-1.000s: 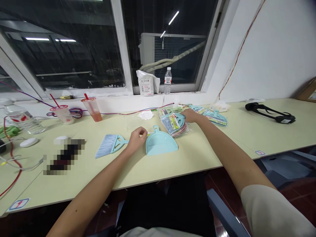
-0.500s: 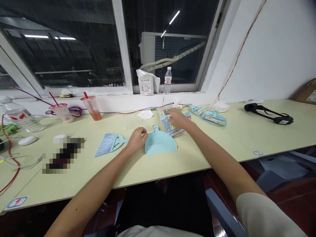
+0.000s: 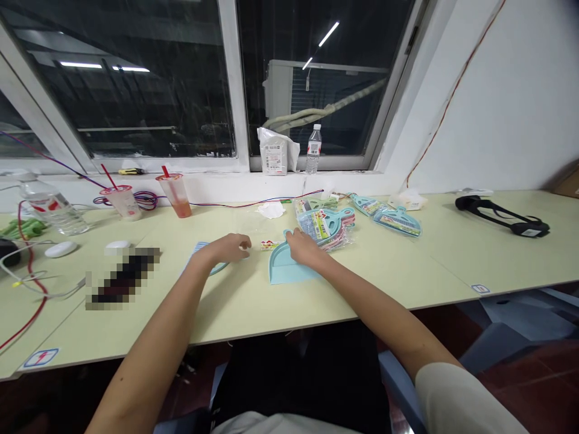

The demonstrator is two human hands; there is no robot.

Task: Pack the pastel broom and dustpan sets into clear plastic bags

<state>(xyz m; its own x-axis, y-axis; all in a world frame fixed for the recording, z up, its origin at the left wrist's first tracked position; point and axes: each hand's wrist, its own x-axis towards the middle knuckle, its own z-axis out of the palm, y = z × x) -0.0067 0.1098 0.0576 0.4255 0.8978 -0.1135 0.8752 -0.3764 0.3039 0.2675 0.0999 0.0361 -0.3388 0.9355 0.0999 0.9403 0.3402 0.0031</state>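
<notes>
My left hand (image 3: 231,248) hovers over the handle end of a light-blue hand brush (image 3: 219,269), its fingers curved and apart with nothing between them. Much of the brush is hidden behind this hand and wrist. At the top of a light-blue dustpan (image 3: 287,270), my right hand (image 3: 302,246) has its fingers closed round the handle. The pan lies on the table, partly covered by that hand. Between the two hands is a small printed label strip (image 3: 270,245). Just behind the right hand rest bagged brush-and-dustpan sets (image 3: 323,224) in a pile.
Further right lie more bagged sets (image 3: 398,222) and a black strap-like device (image 3: 502,217). Two drink cups with straws, one pinkish (image 3: 180,202), stand at the back left near a water bottle (image 3: 54,208). Cables (image 3: 34,271) run along the left side of the table (image 3: 398,283).
My right hand has come off the bagged sets to the dustpan's handle. My left hand has moved left, from beside the dustpan to over the brush handle, leaving the label strip on the table.
</notes>
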